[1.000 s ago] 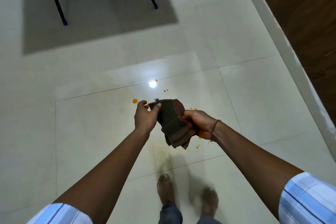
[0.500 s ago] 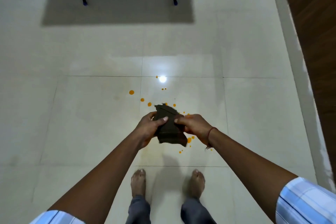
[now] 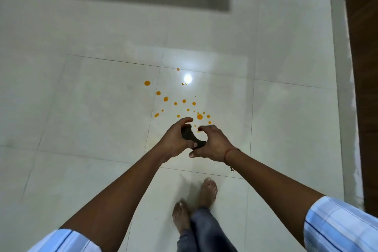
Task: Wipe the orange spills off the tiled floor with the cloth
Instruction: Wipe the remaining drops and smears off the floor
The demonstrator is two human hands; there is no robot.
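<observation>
My left hand [image 3: 173, 142] grips the bunched cloth [image 3: 189, 135] just short of the orange spills [image 3: 199, 116]; I cannot tell whether my curled right hand [image 3: 213, 143] holds it.

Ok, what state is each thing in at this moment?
cloth: bunched up, held off the floor.
orange spills: scattered drops, not yet wiped.
left hand: fingers curled round the cloth.
right hand: curled at the cloth's near end; grip unclear.
tiled floor: glossy, spotted with orange ahead of the hands.
</observation>
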